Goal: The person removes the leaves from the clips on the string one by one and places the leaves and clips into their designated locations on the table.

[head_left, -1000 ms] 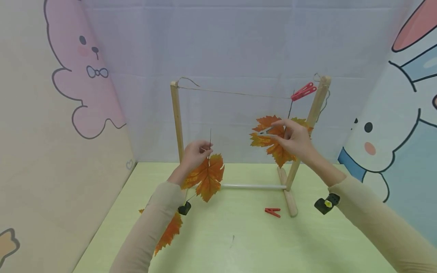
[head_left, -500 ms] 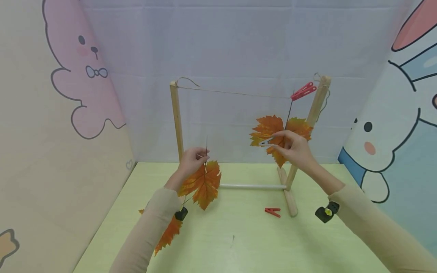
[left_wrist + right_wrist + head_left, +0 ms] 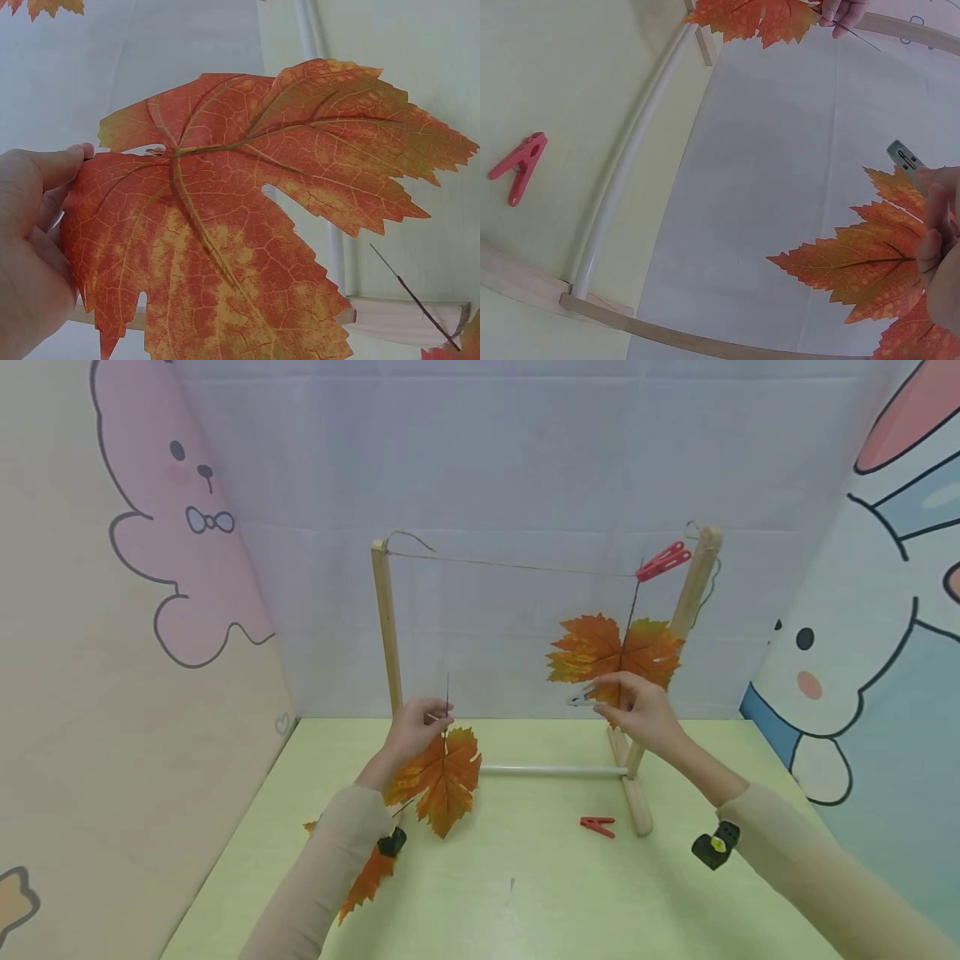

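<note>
My left hand pinches the thin dark stem of an orange artificial maple leaf, which hangs below the fingers near the left post. In the left wrist view the leaf's broad face covers most of the picture and hides some of the fingers. On the right, my right hand holds a pale grey clothespin between thumb and fingers. Behind that hand a second maple leaf hangs by its stem from a red clothespin clipped on the twine.
A wooden frame with a left post and a right post carries the twine, with a white rod low between them. Another red clothespin lies on the table. One more leaf lies partly under my left sleeve.
Both hands have come down. The left has also drifted a little left with its leaf, while the right has lowered the grey clothespin across the hanging leaf to near its lower edge.
</note>
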### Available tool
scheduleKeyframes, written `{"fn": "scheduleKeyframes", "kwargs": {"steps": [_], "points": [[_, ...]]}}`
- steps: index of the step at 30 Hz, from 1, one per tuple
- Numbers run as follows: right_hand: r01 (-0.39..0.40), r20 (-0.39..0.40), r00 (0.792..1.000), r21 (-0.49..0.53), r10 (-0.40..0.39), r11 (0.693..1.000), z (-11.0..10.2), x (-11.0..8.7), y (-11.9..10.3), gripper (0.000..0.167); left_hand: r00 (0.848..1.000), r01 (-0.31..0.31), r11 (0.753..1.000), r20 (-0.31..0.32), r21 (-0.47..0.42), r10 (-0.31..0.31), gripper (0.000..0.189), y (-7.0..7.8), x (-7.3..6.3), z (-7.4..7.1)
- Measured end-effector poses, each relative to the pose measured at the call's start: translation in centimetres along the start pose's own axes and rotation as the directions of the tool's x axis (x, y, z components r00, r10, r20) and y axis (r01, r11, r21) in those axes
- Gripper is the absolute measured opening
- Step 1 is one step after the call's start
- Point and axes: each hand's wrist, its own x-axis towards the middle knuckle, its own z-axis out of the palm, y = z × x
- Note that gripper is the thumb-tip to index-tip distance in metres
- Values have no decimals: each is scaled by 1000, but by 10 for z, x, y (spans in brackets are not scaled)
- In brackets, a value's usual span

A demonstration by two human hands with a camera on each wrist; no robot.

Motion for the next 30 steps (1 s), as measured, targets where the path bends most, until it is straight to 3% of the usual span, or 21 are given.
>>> {"fn": "scheduleKeyframes", "kwargs": {"steps": [10, 19, 25, 30], "points": [[-6, 20, 1000, 2, 6, 1000, 5, -12, 8, 29, 999, 28, 999, 26, -47, -27, 20, -4, -13, -1], [-121, 56, 991, 61, 118, 991, 10, -26, 13, 31, 997, 57, 996, 47, -65, -54, 20, -14, -22, -5], [-171, 69, 984, 126, 163, 977, 8, -35, -1, 30, 996, 74, 994, 52, -82, -70, 21, -19, -33, -5], [-216, 75, 975, 118, 208, 969, 15, -42, 14, 30, 996, 72, 990, 59, -123, -65, 21, -27, -42, -4]]}}
